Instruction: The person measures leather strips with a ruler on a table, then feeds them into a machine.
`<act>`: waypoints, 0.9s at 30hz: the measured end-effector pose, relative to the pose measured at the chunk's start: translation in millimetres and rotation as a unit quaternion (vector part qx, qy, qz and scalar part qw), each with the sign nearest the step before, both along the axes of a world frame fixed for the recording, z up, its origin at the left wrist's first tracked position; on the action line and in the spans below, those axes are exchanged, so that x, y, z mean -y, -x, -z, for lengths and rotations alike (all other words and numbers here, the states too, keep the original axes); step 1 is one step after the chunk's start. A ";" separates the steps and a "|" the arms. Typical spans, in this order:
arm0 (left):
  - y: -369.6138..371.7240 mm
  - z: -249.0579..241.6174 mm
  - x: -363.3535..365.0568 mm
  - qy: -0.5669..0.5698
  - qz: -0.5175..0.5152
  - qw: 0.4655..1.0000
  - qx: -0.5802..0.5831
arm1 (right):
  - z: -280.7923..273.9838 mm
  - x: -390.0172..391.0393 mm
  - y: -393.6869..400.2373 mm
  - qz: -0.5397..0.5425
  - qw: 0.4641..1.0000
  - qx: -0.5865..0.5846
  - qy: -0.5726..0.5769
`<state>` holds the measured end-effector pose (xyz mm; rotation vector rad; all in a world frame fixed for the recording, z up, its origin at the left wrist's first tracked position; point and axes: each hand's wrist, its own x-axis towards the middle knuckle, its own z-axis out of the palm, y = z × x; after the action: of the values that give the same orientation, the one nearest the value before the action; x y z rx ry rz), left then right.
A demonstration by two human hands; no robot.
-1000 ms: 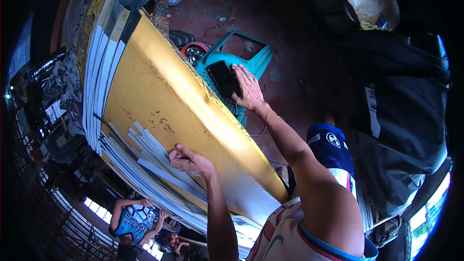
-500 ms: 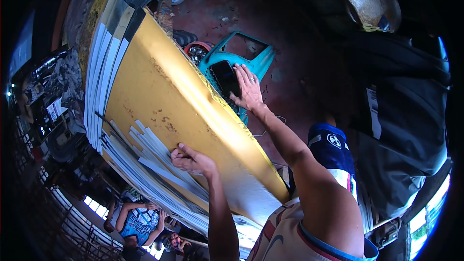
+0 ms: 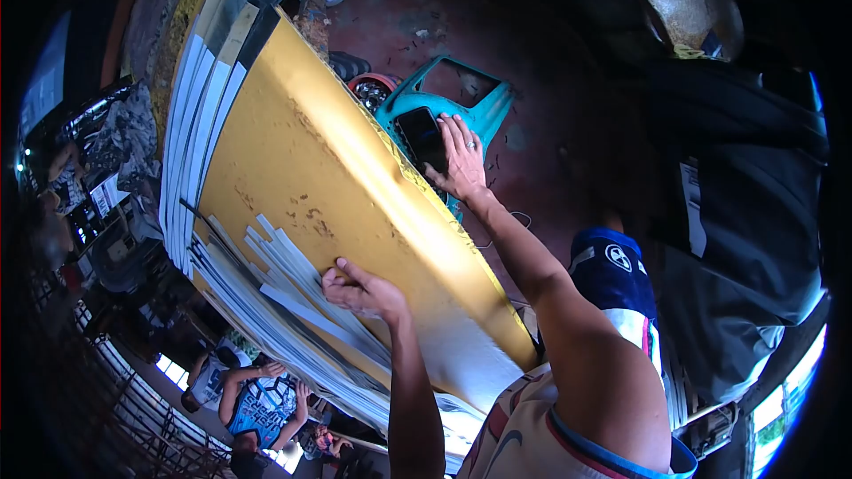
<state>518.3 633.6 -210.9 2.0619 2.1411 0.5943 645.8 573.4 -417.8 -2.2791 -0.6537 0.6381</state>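
Note:
My right hand [image 3: 461, 164] reaches over the far side of the yellow board, fingers stretched out and thumb apart. Its fingertips lie at the edge of a dark-screened smartphone [image 3: 421, 136], which rests on a teal plastic chair [image 3: 486, 113]. My left hand [image 3: 366, 292] is held over the yellow-topped work surface [image 3: 306, 155], its fingers curled in and its thumb on top. Whatever those fingers may hold is hidden. Beside it, several flat pale strips [image 3: 288, 257] lie on the surface.
Long white and grey strips [image 3: 185, 146] run along the left edge. A red bowl of small metal parts [image 3: 371, 89] stands by the chair. Black cloth [image 3: 737, 213] hangs at right. A person in a blue patterned shirt [image 3: 264, 404] is at lower left.
The whole view has shifted slightly, so the scene sits a little further right. My right hand stays by the smartphone, and my left hand remains curled over the surface.

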 end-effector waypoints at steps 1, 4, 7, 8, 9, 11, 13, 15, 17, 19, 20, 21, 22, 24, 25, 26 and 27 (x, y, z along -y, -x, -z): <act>-1.1 -0.2 0.0 0.001 -0.005 1.000 0.014 | 0.4 5.6 -4.2 -0.016 1.000 -0.009 -0.022; -6.9 -4.9 1.3 0.005 -0.005 1.000 -0.001 | 5.3 16.3 -10.8 -0.038 0.997 -0.023 -0.059; -7.9 -5.4 1.5 0.005 -0.007 1.000 0.009 | 7.1 18.1 -12.5 -0.046 0.996 -0.031 -0.073; -7.1 -4.9 1.2 0.005 -0.007 1.000 0.009 | 6.9 18.2 -12.6 -0.048 0.996 -0.031 -0.071; -5.5 -4.1 0.4 0.001 0.000 1.000 0.007 | 6.6 17.9 -12.8 -0.047 0.996 -0.032 -0.071; -2.1 -2.9 -0.2 -0.003 0.007 1.000 0.002 | 6.7 18.0 -11.9 -0.042 0.995 -0.032 -0.083; -1.7 -2.2 -0.4 -0.004 0.003 1.000 -0.002 | 5.5 19.3 -12.2 -0.046 0.995 -0.034 -0.082; -3.6 -2.5 0.0 -0.004 0.001 1.000 0.002 | 6.0 19.4 -13.6 -0.050 0.995 -0.033 -0.081; -4.4 -2.8 -0.5 -0.003 -0.001 1.000 0.004 | 5.5 19.3 -13.8 -0.056 0.995 -0.024 -0.076; -3.6 -2.7 -0.2 -0.005 -0.002 1.000 0.004 | 6.3 18.9 -13.5 -0.057 0.995 -0.023 -0.072; -3.4 -2.8 0.0 -0.004 -0.001 1.000 0.003 | 5.6 18.6 -13.3 -0.058 0.996 -0.022 -0.069; -3.8 -2.6 0.0 -0.005 -0.002 1.000 0.003 | 4.3 18.5 -12.9 -0.058 0.996 -0.022 -0.068; -4.1 -2.6 -0.1 -0.006 -0.003 1.000 0.005 | 2.7 18.2 -12.8 -0.054 0.996 -0.025 -0.067; -4.0 -4.0 -0.2 -0.005 -0.002 1.000 -0.001 | 0.7 16.7 -12.4 -0.051 0.996 -0.027 -0.065; -4.3 -4.2 0.1 -0.004 0.000 1.000 -0.006 | -0.3 15.6 -12.1 -0.045 0.997 -0.029 -0.061; -4.5 -4.4 0.1 -0.004 0.000 1.000 -0.006 | -0.9 14.2 -11.4 -0.038 0.997 -0.031 -0.057; -4.5 -4.3 0.0 -0.002 0.000 1.000 -0.003 | -1.1 12.4 -11.1 -0.038 0.997 -0.031 -0.057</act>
<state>522.8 633.6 -206.5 2.0680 2.1463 0.5927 656.9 561.0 -416.8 -2.1289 -0.7311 0.6879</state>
